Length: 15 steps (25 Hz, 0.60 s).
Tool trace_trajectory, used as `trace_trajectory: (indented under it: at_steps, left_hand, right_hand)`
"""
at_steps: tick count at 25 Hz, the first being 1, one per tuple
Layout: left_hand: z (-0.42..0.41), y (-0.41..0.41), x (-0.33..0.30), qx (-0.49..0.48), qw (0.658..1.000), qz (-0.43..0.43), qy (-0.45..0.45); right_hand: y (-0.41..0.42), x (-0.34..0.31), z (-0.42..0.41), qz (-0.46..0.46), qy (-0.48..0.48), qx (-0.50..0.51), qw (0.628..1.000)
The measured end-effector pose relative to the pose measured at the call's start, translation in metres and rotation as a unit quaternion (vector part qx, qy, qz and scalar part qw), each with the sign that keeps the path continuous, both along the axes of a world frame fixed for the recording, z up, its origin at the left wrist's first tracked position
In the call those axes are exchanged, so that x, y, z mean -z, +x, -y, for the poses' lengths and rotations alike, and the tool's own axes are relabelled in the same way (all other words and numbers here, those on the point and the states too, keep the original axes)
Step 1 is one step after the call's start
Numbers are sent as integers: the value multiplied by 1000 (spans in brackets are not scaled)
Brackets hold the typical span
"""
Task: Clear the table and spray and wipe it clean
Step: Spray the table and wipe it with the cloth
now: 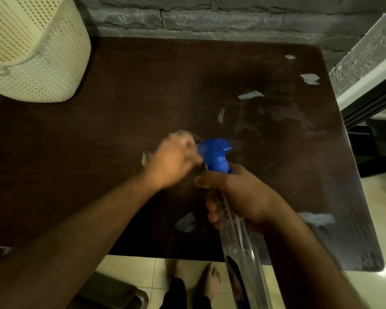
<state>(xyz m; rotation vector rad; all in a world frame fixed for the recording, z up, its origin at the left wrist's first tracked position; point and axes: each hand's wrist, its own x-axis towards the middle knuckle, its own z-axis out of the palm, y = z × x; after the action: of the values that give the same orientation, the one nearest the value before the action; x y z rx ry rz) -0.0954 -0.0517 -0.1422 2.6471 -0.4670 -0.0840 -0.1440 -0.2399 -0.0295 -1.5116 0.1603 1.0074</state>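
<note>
A clear spray bottle (pixel 239 237) with a blue trigger head (pixel 215 153) is tilted over the dark brown table (pixel 98 134). My right hand (pixel 234 195) grips the bottle's neck just below the blue head. My left hand (pixel 172 162) is blurred, its fingers curled at the left side of the blue head, touching the nozzle end; what it holds, if anything, cannot be made out. Pale smears and wet patches (pixel 251 94) lie across the right half of the table.
A cream perforated basket (pixel 31 52) stands on the table's far left corner. A grey stone wall (pixel 210 16) runs behind the table. Tiled floor (pixel 143 270) and bare feet show below the near edge. A dark frame (pixel 370 103) stands at the right.
</note>
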Motion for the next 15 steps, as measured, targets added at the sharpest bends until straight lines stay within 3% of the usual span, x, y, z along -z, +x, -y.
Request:
trace_trajectory:
  at_steps: [2, 6, 8, 10, 13, 15]
  left_hand:
    - [-15, -48, 3, 87, 996, -1, -15]
    - [-53, 26, 8, -102, 994, 26, 4]
    - [-32, 64, 2, -142, 988, 44, 29]
    - [5, 49, 0, -101, 994, 14, 44]
    - [7, -36, -2, 69, 997, -25, -1]
    - [-29, -49, -1, 71, 997, -4, -4]
  right_hand:
    - [-1, -3, 2, 3, -1, -5, 1000]
    - [-4, 2, 10, 3, -9, -2, 1000]
    - [-5, 6, 10, 0, -10, 0, 1000]
    - [-8, 8, 9, -5, -6, 3, 1000]
    - [-14, 3, 10, -9, -3, -6, 1000]
    - [-17, 1, 16, -13, -2, -3, 1000]
